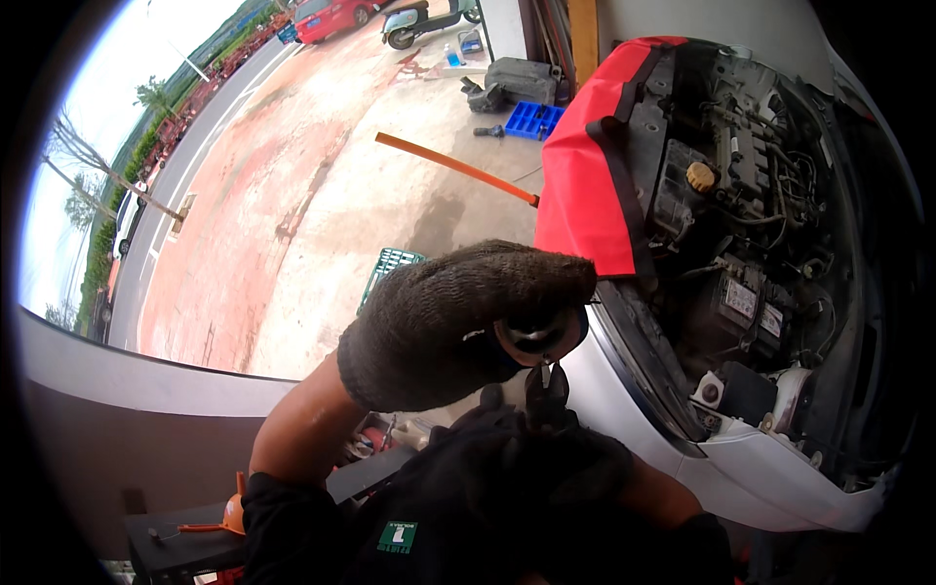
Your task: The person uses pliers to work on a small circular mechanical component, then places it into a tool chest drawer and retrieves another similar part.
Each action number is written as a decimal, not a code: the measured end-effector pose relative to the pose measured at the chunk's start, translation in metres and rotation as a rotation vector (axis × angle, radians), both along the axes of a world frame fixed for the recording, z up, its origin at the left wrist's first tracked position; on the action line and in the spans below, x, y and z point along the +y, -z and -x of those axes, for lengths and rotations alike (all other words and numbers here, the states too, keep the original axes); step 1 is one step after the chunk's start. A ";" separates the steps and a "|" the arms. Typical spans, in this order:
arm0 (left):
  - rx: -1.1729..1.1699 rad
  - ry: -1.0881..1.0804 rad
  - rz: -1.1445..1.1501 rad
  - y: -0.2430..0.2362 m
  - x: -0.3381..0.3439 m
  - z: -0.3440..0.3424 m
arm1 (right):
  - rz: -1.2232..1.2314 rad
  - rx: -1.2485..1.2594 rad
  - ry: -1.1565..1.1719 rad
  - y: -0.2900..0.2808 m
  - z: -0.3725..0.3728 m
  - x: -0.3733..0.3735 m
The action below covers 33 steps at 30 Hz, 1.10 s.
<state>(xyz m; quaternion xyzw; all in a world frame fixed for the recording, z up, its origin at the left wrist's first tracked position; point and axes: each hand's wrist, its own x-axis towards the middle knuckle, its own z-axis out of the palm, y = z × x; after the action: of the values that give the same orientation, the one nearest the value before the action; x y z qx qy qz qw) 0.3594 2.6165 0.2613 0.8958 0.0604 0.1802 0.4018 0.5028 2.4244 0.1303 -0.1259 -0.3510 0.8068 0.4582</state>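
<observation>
My left hand (453, 317), in a dark knit glove, is closed around a round hollow part (548, 341) with a dark opening and a pale rim. Just below that part, the dark jaws of a pair of pliers (546, 392) point up at its lower edge. My right hand (570, 450), also dark-gloved, is closed at the pliers' lower end, though it blends into my black shirt and its fingers are hard to make out. Both hands are in front of my chest, beside the car's silver fender (624, 390).
To the right lies an open engine bay (741, 195), with a red cover (590, 185) over its front. An orange bar (458, 168) sticks out from there. A blue tray (533, 120) and a green crate (390, 268) are on the floor. An orange funnel (234, 512) sits on a dark bench (175, 541).
</observation>
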 end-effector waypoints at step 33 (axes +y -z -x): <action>-0.060 -0.117 -0.332 -0.001 -0.021 0.010 | -0.040 0.035 0.154 0.011 0.019 0.001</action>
<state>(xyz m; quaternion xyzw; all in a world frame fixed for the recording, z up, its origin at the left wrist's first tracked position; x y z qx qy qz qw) 0.3491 2.5955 0.2624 0.9391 0.0697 0.2374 0.2386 0.4840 2.4259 0.1191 -0.1293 -0.3481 0.7643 0.5273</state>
